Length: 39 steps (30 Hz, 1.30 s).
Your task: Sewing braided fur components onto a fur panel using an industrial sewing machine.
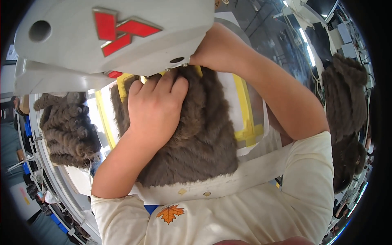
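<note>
A brown fur piece (192, 159) lies on the work surface under the head of a large off-white machine, apparently a sewing machine (175, 24), and hangs toward my lap. My left hand (157, 104) presses on the fur with its fingers bent and close together, gripping it just below the machine head. The fingertips sink into the pile and are hidden. My right hand (212, 51) reaches behind the right side of the machine head. Its fingers are out of sight there, so what it touches cannot be made out.
Yellow tape (245, 110) marks the pale surface on both sides of the fur. Rolled brown fur strips (67, 126) are piled at the left. More brown fur (345, 98) hangs at the right. A clear plastic sheet (265, 49) covers the area beyond my right arm.
</note>
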Each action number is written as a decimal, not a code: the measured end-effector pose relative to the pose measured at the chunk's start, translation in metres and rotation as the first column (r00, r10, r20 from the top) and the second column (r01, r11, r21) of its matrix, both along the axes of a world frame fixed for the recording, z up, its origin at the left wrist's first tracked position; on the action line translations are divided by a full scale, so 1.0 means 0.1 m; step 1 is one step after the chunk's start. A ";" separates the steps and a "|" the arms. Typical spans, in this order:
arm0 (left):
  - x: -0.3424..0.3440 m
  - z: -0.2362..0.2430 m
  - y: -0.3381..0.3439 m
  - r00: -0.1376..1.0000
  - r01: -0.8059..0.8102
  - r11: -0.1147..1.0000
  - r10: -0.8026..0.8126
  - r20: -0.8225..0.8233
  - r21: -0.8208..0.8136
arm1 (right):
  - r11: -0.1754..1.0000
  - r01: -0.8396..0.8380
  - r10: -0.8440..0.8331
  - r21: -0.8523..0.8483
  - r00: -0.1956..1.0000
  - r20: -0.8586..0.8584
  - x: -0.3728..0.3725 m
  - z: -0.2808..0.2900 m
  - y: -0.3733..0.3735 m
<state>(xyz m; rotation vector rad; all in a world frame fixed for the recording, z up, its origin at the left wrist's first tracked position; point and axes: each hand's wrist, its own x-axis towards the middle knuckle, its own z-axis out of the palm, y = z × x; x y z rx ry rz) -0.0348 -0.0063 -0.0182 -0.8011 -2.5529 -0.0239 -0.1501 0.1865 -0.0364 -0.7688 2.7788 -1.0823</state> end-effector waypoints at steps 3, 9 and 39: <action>-0.03 -0.01 0.01 1.000 -0.009 1.000 0.009 0.015 0.011 | 0.999 0.019 -0.020 0.029 0.999 0.043 0.03 0.06 0.01; -0.03 0.04 0.03 0.998 -0.025 0.999 0.023 0.055 0.045 | 0.993 -0.062 0.076 0.100 0.987 -0.141 0.29 0.48 0.21; 0.01 0.03 0.12 0.994 0.002 0.994 -0.014 0.110 0.106 | 0.848 -0.299 0.396 0.438 0.906 -0.148 0.52 0.67 0.20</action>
